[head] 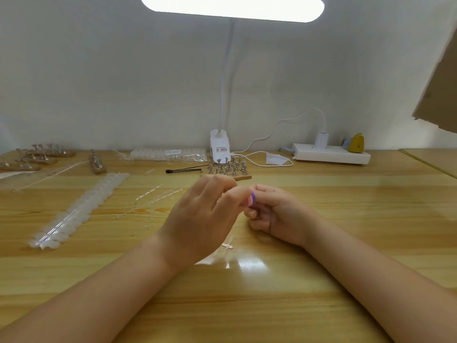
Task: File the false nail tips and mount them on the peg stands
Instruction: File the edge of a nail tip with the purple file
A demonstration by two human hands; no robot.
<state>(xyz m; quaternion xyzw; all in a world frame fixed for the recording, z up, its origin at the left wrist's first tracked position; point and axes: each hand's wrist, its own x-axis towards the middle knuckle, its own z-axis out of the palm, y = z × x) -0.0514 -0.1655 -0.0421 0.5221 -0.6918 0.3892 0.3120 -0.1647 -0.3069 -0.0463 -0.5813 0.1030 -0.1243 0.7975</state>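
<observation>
1. The right hand (277,214) is raised just above the wooden table (247,305), its fingers curled in round a small nail file (251,199) with pink, white and purple layers, of which only the end shows.
2. The left hand (205,219) meets it from the left, back of the hand toward the camera. Its fingertips are bunched against the file's end. Whether they pinch a nail tip cannot be told, since the fingers are blurred and hide that spot.
3. Under the wrists, short clear plastic sprue offcuts (227,246) lie on the table.
4. Left of the hands, more thin clear sprue strips (158,196) are scattered about. Farther left, a long strip of translucent false nail tips (79,209) lies at a slant.
5. Just behind the hands stands a wooden base with metal peg stands (226,168), the pegs upright and bare as far as can be seen. Black tweezers (184,170) lie just left of it.
6. At the far left edge, several more wooden peg stand bases (39,155) carry mounted clear tips. One narrow base (97,163) stands apart from them, to their right.
7. Along the wall lies a bagged pack of nail tips (168,153), beside the white clip base of a desk lamp (220,144) whose lit head reaches over the table.
8. To the right sits a white power strip (331,154) with a white plug and cable, and a small yellow object (356,143) on its end.
</observation>
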